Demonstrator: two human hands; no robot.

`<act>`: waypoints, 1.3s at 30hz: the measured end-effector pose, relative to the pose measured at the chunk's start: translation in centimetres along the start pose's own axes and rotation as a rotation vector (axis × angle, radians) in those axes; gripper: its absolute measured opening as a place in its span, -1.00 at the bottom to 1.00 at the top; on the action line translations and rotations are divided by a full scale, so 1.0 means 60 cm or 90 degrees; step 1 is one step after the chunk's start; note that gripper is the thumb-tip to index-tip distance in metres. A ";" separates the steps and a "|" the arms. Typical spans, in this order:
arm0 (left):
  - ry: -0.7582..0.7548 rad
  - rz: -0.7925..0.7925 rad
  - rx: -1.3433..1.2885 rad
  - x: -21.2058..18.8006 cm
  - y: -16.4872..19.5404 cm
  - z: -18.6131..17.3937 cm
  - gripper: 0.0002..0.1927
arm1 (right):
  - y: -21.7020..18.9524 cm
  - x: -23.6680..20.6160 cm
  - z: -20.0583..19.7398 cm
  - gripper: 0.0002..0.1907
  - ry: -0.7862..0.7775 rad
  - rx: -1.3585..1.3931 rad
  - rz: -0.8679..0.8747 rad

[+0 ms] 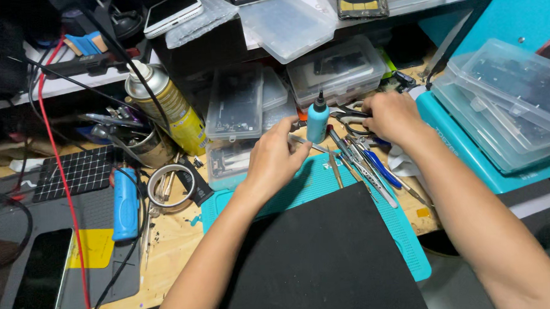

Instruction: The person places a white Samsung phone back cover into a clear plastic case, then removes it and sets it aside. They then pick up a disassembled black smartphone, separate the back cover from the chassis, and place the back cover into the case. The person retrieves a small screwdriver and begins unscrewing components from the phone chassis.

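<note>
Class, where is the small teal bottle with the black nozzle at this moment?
In the head view, the teal bottle stands upright just above centre, between the left hand and right hand, before the clear boxes.

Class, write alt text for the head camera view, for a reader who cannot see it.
Two bare hands reach over a teal mat on a cluttered workbench: the left hand beside a small teal bottle, the right hand among scattered hand tools. Clear plastic boxes are stacked behind.

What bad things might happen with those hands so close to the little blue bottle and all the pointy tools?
The left hand might bump the small blue bottle, which stands upright just beside its fingers, and tip it onto the teal mat. The right hand is down among scissors and thin metal tools, so it might get poked.
</note>
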State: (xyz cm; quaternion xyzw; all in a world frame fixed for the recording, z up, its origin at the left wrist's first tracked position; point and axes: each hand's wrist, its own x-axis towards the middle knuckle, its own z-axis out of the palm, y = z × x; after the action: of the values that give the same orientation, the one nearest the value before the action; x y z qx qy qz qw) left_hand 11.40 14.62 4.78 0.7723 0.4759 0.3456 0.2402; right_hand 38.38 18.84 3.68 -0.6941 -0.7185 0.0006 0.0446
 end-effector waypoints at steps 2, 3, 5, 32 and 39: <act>0.012 0.011 0.005 -0.002 -0.005 -0.010 -0.46 | 0.011 -0.001 -0.016 -0.71 -0.058 -0.076 0.035; 0.016 0.014 0.006 -0.005 -0.008 -0.014 -0.47 | 0.016 -0.006 -0.025 -0.72 -0.089 -0.114 0.053; 0.019 0.021 0.005 -0.005 -0.016 -0.019 -0.50 | 0.024 -0.016 -0.050 -0.72 -0.119 -0.114 0.086; -0.031 0.065 -0.064 -0.061 0.033 0.008 -0.75 | -0.080 0.062 -0.040 -0.86 -0.128 1.295 0.512; -0.042 0.070 -0.072 -0.064 0.032 0.010 -0.76 | -0.080 0.067 -0.041 -0.93 -0.162 1.100 0.444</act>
State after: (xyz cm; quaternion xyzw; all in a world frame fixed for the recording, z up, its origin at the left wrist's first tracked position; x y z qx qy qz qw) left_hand 11.77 10.29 4.57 0.7934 0.4042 0.3588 0.2799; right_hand 33.61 22.50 6.67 -0.5915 -0.2199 0.6227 0.4627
